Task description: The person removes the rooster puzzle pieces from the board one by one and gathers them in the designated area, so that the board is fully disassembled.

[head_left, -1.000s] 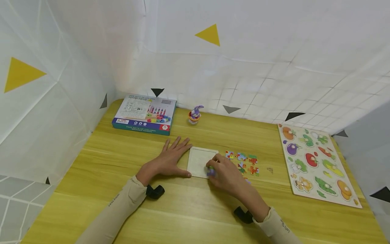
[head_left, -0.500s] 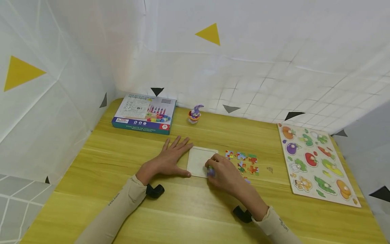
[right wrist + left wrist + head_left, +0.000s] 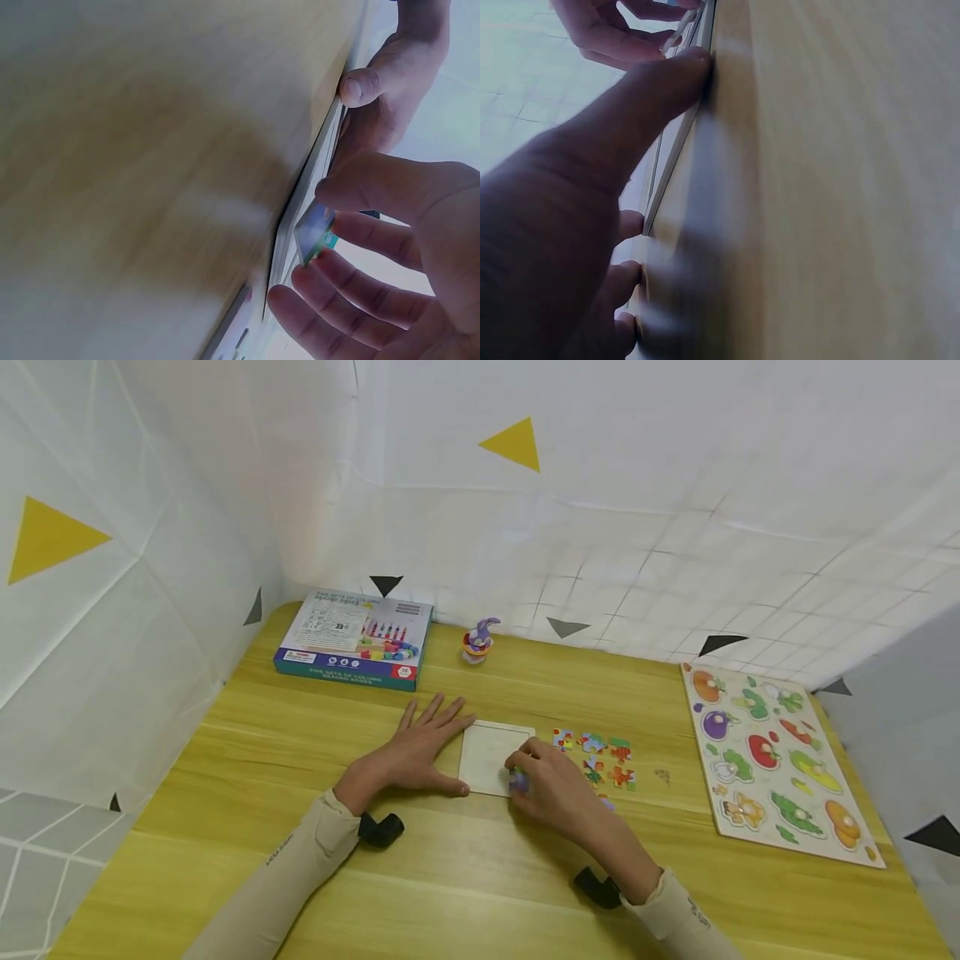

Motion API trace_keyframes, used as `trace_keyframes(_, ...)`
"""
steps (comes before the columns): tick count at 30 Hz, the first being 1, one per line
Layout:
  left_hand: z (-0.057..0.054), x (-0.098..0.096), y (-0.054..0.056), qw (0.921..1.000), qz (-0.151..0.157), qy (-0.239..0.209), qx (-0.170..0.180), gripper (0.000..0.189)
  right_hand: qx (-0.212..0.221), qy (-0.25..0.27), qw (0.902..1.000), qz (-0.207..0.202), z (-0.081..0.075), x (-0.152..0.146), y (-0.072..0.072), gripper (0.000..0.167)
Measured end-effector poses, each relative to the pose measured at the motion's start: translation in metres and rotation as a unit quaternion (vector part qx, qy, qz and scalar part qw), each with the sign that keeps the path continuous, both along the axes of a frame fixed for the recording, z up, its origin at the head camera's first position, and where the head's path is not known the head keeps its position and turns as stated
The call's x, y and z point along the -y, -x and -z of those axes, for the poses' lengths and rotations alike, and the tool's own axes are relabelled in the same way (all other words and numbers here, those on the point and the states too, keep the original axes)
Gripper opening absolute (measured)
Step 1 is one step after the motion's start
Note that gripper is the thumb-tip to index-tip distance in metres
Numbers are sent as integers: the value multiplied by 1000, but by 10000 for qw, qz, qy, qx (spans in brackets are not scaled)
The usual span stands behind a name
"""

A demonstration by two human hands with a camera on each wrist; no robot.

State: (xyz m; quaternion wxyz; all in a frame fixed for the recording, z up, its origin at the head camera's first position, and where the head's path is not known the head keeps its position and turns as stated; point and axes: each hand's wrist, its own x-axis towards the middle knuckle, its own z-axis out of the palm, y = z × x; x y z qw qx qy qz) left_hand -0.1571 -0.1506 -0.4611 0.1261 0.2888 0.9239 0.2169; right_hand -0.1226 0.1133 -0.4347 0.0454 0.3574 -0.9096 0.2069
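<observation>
A shallow, pale square puzzle tray (image 3: 483,760) lies on the wooden table between the hands. My left hand (image 3: 416,756) is spread on the tabletop, with its thumb and forefinger at the tray's left edge. Over the tray's front right corner, my right hand (image 3: 558,789) pinches a purple-blue jigsaw piece. In the right wrist view, that jigsaw piece (image 3: 313,229) is tilted between thumb and fingers, close over the tray, with a bit of green along it. Several loose jigsaw pieces (image 3: 621,775) lie just right of the tray, some partly hidden by the right hand.
A wooden vegetable puzzle board (image 3: 772,760) lies at the right. Toward the back left is a flat boxed bead set (image 3: 352,639), and beside it stands a purple rabbit figure (image 3: 477,642). White sheeting (image 3: 600,568) rises behind the table.
</observation>
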Motion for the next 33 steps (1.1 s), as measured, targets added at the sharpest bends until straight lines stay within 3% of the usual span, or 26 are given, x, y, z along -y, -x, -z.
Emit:
trace_keyframes(18,3,1,0,9999,39,-108,-28,107,-314,51,9995,47,-5,-21,-4,31)
trace_keyframes(25,4,1,-1,9999,46,-111,10,107,-472,169,9987,42,-6,-34,-6,23)
trace_keyframes(33,1,1,-1,9998,69,-173,-2,106,-333,102,9991,233,-9,-48,-12,30)
